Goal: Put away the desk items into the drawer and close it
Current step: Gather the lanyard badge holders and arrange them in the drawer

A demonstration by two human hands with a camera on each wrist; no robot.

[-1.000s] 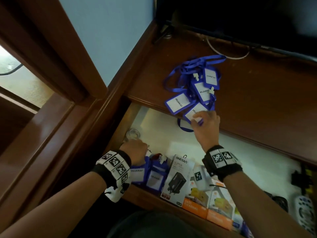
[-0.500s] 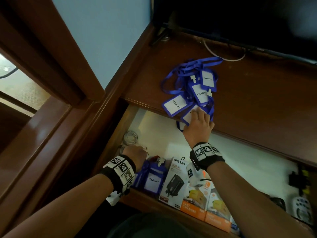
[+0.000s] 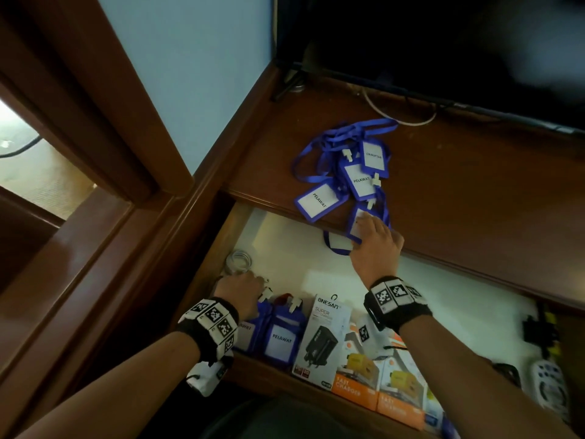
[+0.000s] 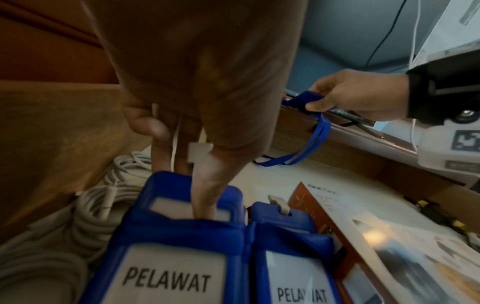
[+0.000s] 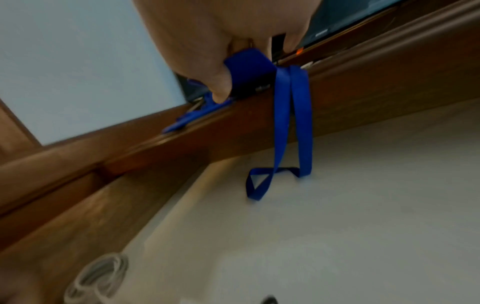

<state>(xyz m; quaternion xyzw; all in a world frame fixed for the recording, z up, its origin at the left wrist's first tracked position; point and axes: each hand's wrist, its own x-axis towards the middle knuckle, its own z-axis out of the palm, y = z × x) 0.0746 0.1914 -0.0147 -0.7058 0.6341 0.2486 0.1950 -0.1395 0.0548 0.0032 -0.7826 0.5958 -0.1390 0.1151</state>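
Several blue "PELAWAT" badge holders [image 3: 348, 172] with lanyards lie piled on the wooden desk [image 3: 459, 191]. My right hand [image 3: 375, 245] pinches the nearest badge holder [image 5: 249, 67] at the desk's front edge, thumb underneath. Its lanyard [image 5: 293, 123] hangs down into the open drawer [image 3: 443, 299]. Down in the drawer's front left corner, my left hand [image 3: 243, 289] grips a standing badge holder [image 4: 182, 236] by its top, at the white clip [image 4: 200, 150]. A second holder [image 4: 293, 246] stands beside it.
Charger boxes [image 3: 326, 340] stand along the drawer front, right of the badge holders. A coiled white cable [image 3: 239, 263] lies in the left corner, and a remote [image 3: 549, 384] and dark gadgets at far right. A dark screen [image 3: 443, 52] stands behind the desk.
The right hand has stayed on the nearest badge holder at the desk edge and has closed on it. The left hand has barely shifted in the drawer.
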